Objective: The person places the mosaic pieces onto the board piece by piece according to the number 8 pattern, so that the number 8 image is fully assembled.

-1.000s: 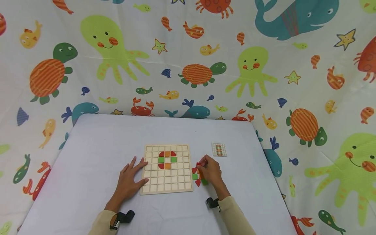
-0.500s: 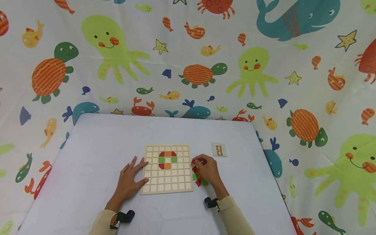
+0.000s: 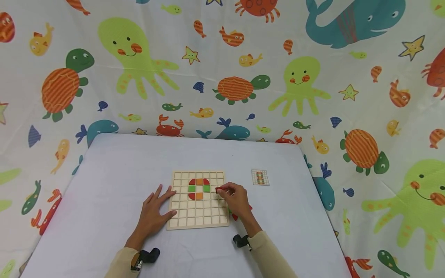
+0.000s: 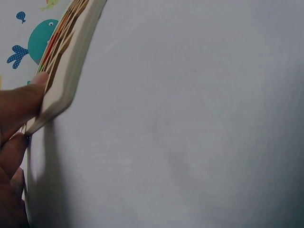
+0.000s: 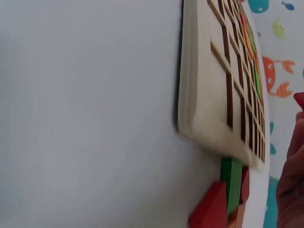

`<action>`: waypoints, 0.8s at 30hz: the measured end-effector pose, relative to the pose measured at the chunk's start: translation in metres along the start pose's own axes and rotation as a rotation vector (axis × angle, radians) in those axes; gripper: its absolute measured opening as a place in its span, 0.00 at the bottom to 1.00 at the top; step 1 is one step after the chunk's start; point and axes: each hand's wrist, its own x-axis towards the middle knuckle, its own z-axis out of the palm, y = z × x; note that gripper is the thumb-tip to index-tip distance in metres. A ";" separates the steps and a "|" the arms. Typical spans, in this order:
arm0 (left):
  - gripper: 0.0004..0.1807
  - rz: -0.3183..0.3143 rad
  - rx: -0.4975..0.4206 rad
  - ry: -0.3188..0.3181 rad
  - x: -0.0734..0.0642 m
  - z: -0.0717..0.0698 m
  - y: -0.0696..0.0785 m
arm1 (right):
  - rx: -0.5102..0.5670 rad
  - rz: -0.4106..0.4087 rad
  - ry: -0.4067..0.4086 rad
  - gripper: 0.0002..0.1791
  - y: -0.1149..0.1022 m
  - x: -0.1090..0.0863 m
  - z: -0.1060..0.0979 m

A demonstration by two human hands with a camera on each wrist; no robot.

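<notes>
One red piece (image 3: 218, 189) is pinched between thumb and fingers of my right hand (image 3: 236, 199), at the tips. Position: above the right-hand columns of the board (image 3: 191, 213), to the right of the set pieces (image 3: 199, 181). In the right wrist view it stands apart from the board, against the backdrop (image 5: 285, 61); only a corner shows past my fingers.

Left hand (image 3: 151, 212): fingers spread, thumb well apart from the index, both tips at the board's left edge. Left wrist view: one tip laps over the rim.

Board lies flat on the table (image 3: 194, 251). Set pieces, seven: top row red, orange, red; second row green, plain cell, green; third row red, orange. Rounded outer corners on the reds.

Loose pieces (image 5: 211, 209) lie just beside the board's right edge, partly hidden under my right hand in the head view; red, green and orange seen from the wrist. Exact count: cannot tell.

Card (image 3: 260, 177) with a small printed grid lies on the table, beyond my right hand, well apart from the board.
</notes>
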 end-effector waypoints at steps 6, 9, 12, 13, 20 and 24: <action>0.40 -0.008 -0.005 -0.009 0.001 0.000 0.000 | 0.041 0.014 -0.053 0.06 -0.004 0.001 0.018; 0.40 -0.004 -0.011 -0.008 0.001 0.000 0.000 | 0.008 0.007 -0.074 0.08 -0.004 0.003 0.026; 0.40 0.000 -0.012 -0.006 0.000 0.000 0.000 | -0.084 0.000 -0.085 0.07 -0.003 0.005 0.032; 0.40 0.002 -0.010 -0.003 0.000 0.000 0.000 | -0.116 0.006 -0.086 0.07 -0.003 0.006 0.035; 0.40 -0.002 -0.012 -0.005 0.001 -0.001 0.002 | -0.247 0.025 -0.059 0.05 -0.012 0.005 0.044; 0.40 0.003 -0.009 -0.002 0.001 -0.001 0.002 | -0.298 0.002 -0.032 0.04 -0.014 0.006 0.049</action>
